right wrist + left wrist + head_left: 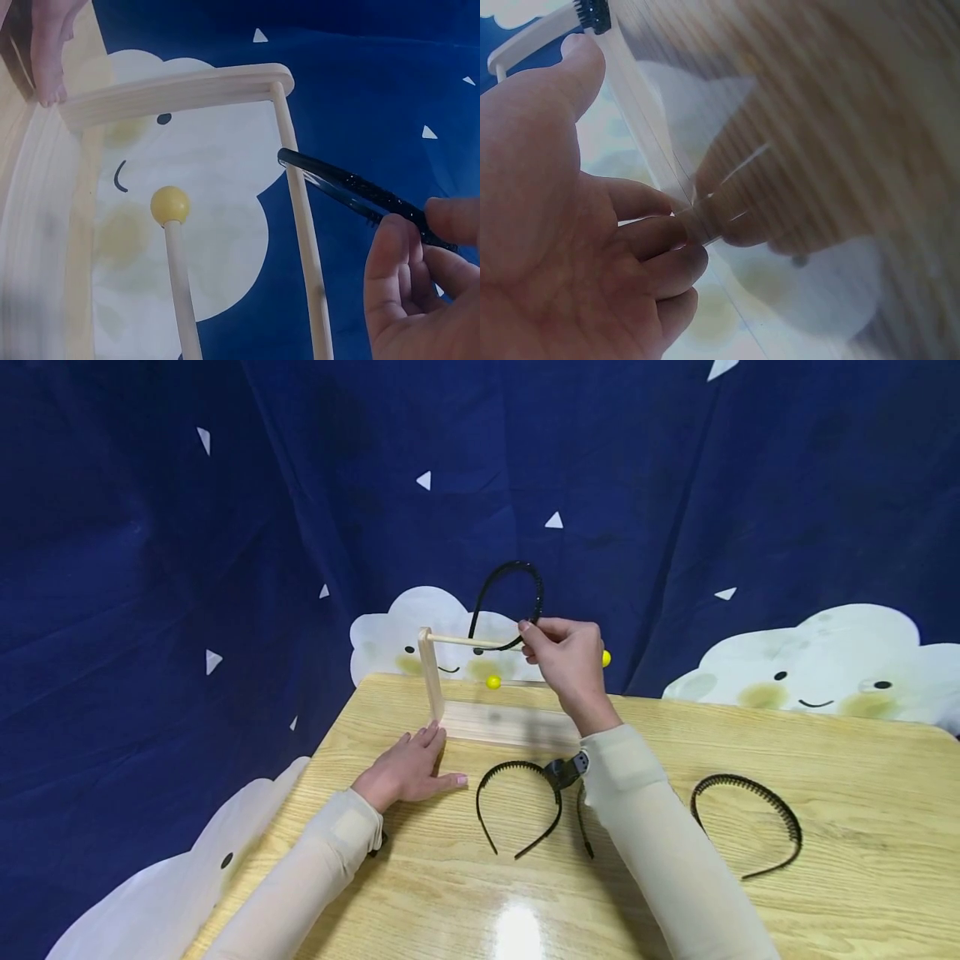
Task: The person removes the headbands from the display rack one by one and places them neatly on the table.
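My right hand pinches a black headband between thumb and fingers, its arch upward. The headband crosses the upper wooden rod of a pale wooden rack in the right wrist view; its far tip overlaps that rod. The rack has an upright on the left and a flat base. My left hand lies palm down on the table, fingers extended, fingertips right at the base's left corner. In the left wrist view this left hand shows its palm side, fingers slightly bent.
A toothed black headband lies before the rack, another is partly under my right sleeve, and a third is further right. A lower rod ends in a yellow ball. Behind the wooden table hangs a blue curtain.
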Tool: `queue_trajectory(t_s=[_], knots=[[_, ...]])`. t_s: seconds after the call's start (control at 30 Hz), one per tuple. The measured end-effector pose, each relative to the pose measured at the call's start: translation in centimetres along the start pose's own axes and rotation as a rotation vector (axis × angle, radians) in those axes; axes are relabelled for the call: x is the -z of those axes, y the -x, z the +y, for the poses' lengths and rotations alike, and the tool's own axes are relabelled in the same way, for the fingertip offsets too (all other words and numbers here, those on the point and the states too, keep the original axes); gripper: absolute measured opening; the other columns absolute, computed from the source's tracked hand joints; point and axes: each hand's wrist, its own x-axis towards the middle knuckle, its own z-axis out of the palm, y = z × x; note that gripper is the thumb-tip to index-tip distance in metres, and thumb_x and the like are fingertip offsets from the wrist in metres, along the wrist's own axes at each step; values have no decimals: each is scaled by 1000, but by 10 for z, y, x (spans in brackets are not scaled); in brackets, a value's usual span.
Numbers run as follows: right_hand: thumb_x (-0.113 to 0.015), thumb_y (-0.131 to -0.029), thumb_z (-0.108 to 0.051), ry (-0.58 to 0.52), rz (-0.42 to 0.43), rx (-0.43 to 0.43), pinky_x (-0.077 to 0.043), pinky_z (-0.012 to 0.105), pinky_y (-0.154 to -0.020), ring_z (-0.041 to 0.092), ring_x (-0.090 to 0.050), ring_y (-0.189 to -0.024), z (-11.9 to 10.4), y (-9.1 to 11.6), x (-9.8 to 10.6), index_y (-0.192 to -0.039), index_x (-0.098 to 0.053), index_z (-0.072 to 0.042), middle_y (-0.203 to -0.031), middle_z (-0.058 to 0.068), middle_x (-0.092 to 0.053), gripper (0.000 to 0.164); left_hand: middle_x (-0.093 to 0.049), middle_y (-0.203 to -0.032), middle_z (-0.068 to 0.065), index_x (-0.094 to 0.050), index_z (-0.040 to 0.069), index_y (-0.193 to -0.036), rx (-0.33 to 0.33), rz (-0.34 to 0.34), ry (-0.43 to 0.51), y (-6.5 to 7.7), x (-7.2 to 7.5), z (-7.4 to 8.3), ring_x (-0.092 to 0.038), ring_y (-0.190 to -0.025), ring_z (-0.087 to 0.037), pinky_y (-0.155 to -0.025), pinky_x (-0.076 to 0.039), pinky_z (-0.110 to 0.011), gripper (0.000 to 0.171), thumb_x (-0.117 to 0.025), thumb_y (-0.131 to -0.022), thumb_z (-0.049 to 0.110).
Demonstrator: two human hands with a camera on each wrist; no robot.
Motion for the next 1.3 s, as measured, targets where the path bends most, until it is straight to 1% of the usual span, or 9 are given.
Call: queue_trajectory(t_s=[0.2, 0.27, 0.4, 0.57, 0.7, 0.8, 0.9, 1.1, 1.3], knots=[[-74, -94, -25, -19, 14, -4, -60, 29, -69, 33, -70, -78, -1, -1, 3, -101, -79, -1, -85, 15, -73, 26, -19, -162, -24, -26, -5, -156, 2, 0, 8, -1, 0, 0, -22, -148, -40, -120, -17, -52, 97, -55, -95, 65], [-74, -95, -25, -27, 16, 1, -60, 30, -70, 31, -70, -78, -1, -1, 4, -100, -79, 0, -85, 15, -73, 27, -20, -162, -25, -26, -6, -156, -1, 4, 10, -1, 0, -1, -23, -148, -41, -120, -18, -53, 97, -55, -95, 64], [-73, -95, -25, -58, 21, 13, -60, 30, -71, 32, -70, -79, 0, -2, 9, -99, -78, 2, -87, 18, -73, 28, -20, -162, -24, -26, -5, -156, -3, 4, 4, 1, 0, 1, -22, -148, -40, -120, -17, -53, 97, -55, -95, 64], [-73, -95, -23, -101, 35, 14, -60, 29, -68, 27, -70, -73, 2, -2, 20, -98, -77, 4, -86, 21, -72, 28, -20, -162, -25, -26, -6, -156, -6, 10, 14, 1, 0, 0, -22, -148, -40, -120, -18, -53, 97, -56, -95, 64], [-72, -96, -22, -137, 48, -2, -60, 28, -66, 21, -69, -69, 3, -1, 29, -98, -75, 5, -82, 16, -71, 27, -21, -162, -25, -27, -6, -156, -6, 14, 20, 1, 0, 0, -23, -148, -41, -120, -18, -53, 97, -56, -95, 64], [-72, -96, -22, -139, 52, -18, -60, 27, -67, 18, -69, -68, 3, -1, 34, -99, -75, 5, -80, 11, -71, 27, -20, -162, -24, -27, -5, -156, -5, 12, 27, 2, -1, -1, -23, -148, -41, -120, -18, -53, 97, -57, -95, 64], [-71, -96, -22, -131, 52, -19, -60, 26, -67, 16, -69, -67, 1, 1, 40, -101, -75, 5, -80, 10, -71, 28, -20, -162, -24, -27, -5, -156, -5, 9, 27, 2, -2, -1, -23, -148, -41, -120, -18, -54, 97, -57, -95, 64], [-69, -98, -21, -108, 49, 16, -59, 24, -65, 14, -67, -66, -6, 5, 55, -101, -73, 7, -78, 7, -70, 29, -20, -162, -24, -26, -5, -156, -5, 7, 19, 1, -3, -1, -22, -148, -41, -120, -18, -53, 98, -56, -95, 65], [-69, -98, -20, -92, 42, 48, -58, 23, -64, 13, -66, -66, -12, 11, 72, -99, -73, 8, -76, 5, -69, 28, -20, -162, -25, -26, -5, -156, -5, 16, 25, 0, -2, -1, -22, -148, -40, -120, -17, -54, 97, -56, -95, 64]])
